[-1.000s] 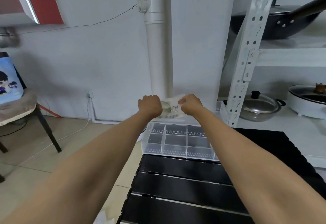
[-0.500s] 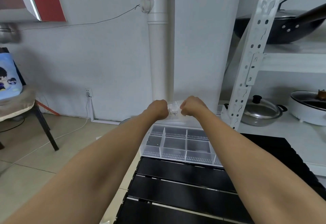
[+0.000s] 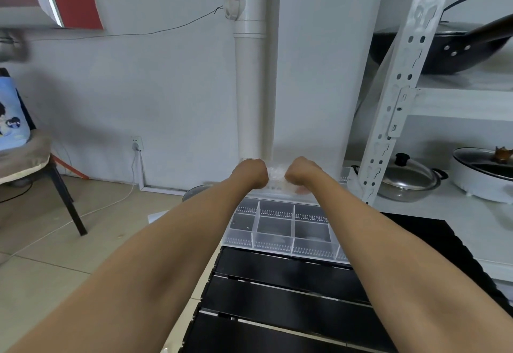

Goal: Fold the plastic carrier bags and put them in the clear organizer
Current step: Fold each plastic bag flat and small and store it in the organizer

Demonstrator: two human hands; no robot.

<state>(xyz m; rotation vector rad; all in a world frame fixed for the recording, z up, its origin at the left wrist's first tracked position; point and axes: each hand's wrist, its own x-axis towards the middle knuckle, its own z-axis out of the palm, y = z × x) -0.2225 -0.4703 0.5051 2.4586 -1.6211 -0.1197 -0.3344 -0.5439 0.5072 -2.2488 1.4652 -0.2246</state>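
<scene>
A grey wall [image 3: 138, 88] and a white drainpipe [image 3: 251, 88] fill the view ahead of me, with a white metal shelf rack [image 3: 394, 97] to my right carrying a black wok [image 3: 444, 52], a lidded steel pot [image 3: 408, 180] and a white electric pan [image 3: 483, 177]. A chair [image 3: 33, 163] with a cartoon cushion stands on the tiled floor to my left. Below my outstretched arms runs the black slatted worktop [image 3: 277, 291], and at its far edge sits the clear organizer [image 3: 280, 230], its compartments marked off by white dividers. From here the cells I can see look empty, though the clear walls and the glare make that hard to be sure of.

Above the organizer's far side, my left hand [image 3: 251, 173] and right hand [image 3: 301, 172] are both curled tight, each gripping one end of a plastic carrier bag [image 3: 276, 176], which shows only as a small crumpled, translucent bundle between my fists. The hands are very near each other, with the bag bunched between them, well compacted.

My reading: this bag is at the tail end of its folding and not yet lowered into a compartment. Placing it is what remains for this one; I see no other bags clearly, so how many are left I cannot tell.
</scene>
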